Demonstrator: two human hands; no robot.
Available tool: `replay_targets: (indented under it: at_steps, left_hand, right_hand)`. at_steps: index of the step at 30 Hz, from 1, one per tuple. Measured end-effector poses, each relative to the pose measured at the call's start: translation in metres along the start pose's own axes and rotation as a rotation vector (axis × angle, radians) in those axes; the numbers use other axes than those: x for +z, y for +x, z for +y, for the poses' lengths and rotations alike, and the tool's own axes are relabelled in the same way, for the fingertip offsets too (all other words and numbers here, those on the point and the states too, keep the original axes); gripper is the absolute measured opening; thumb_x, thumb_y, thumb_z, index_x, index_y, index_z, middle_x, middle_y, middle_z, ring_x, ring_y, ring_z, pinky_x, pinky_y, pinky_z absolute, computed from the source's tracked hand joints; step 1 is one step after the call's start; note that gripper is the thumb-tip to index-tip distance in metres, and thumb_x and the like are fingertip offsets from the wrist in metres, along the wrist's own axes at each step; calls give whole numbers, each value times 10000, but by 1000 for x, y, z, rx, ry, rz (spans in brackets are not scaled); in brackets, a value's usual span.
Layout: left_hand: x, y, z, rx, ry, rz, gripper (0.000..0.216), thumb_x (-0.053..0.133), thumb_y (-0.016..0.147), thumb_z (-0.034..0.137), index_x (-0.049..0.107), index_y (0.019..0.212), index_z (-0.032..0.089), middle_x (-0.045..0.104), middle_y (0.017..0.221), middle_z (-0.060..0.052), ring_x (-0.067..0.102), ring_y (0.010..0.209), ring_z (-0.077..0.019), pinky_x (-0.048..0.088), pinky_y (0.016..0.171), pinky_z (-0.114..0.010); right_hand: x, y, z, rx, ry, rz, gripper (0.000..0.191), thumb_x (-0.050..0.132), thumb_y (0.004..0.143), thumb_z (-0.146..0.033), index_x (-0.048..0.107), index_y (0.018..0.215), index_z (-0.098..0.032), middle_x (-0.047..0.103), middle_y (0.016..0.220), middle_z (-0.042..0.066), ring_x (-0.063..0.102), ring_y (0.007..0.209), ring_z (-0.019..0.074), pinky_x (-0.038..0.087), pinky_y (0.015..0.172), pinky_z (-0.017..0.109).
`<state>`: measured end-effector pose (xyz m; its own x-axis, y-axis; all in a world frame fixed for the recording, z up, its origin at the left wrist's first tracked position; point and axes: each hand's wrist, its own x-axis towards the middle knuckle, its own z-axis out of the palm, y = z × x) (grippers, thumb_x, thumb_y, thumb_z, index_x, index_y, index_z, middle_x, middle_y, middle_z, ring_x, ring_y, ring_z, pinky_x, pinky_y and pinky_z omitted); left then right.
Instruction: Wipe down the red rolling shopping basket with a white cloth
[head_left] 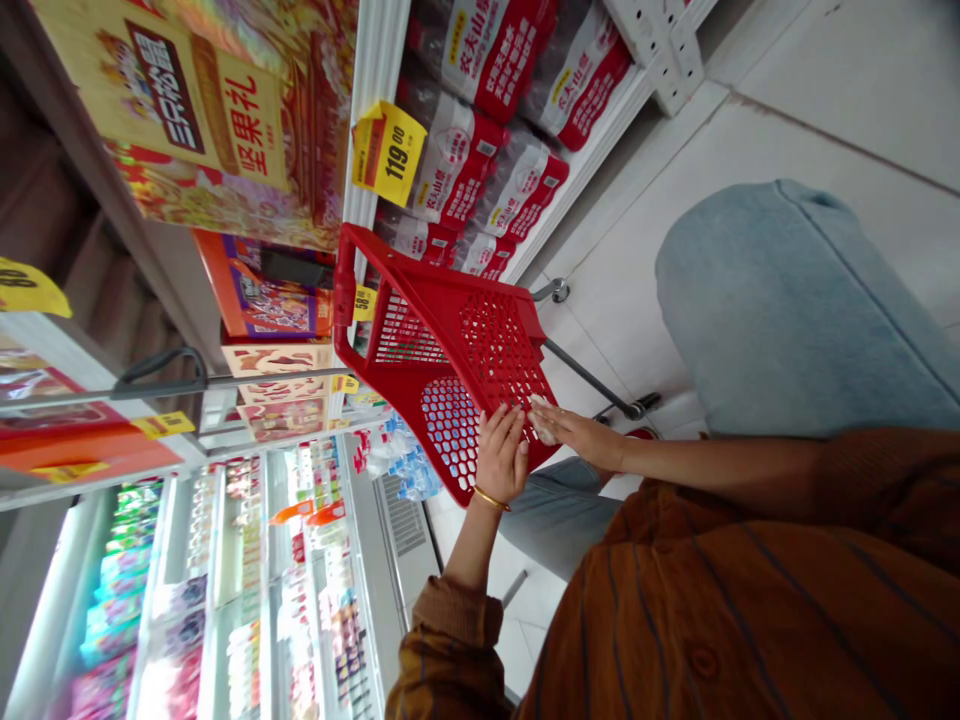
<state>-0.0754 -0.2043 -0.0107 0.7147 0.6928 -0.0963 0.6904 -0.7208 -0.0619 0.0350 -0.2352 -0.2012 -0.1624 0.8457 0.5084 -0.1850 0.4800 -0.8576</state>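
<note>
The view is turned on its side. A small red shopping cart with perforated plastic sides stands in front of me. My left hand, with a gold bangle at the wrist, lies on the cart's edge, its fingers bent against the plastic and its thumb apart. Beside it, my right hand presses a crumpled white tissue to the cart's perforated panel. Part of the tissue is hidden under the fingers. The red handle of the cart points away from both hands.
Packs of red-labelled water bottles fill the low shelf beside the cart. Gift boxes and yellow price tags are above them. A lit cooler stands farther off. The tiled floor shows around my bent, jeans-covered knee.
</note>
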Motion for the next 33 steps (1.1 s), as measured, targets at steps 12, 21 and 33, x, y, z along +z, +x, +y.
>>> replay_targets:
  at_steps: [12,21,33]
  left_hand:
    - [-17,6,-5,75,45,-108,447,417,902,295,472,1318,142,585,1281,-148,451,1290,-257,296,1100,-534]
    - [-33,38,-46,111,111,-162,478,358,931,334,424,1364,143,506,1370,-151,303,1385,-278,276,1107,-544]
    - [-26,39,-41,173,108,-165,443,387,875,227,519,1291,149,623,1237,-107,453,1278,-271,289,1108,-554]
  right_hand:
    - [-2,-6,30,164,-40,161,527,367,873,-37,422,1378,-178,478,1395,129,402,1334,200,367,1094,447]
    - [-13,47,-15,184,-14,275,607,329,851,-25,349,1423,-228,445,1398,107,378,1345,201,353,1113,467]
    - [7,57,-30,6,5,130,452,317,961,-131,373,1406,-183,419,1451,104,319,1378,203,333,1117,451]
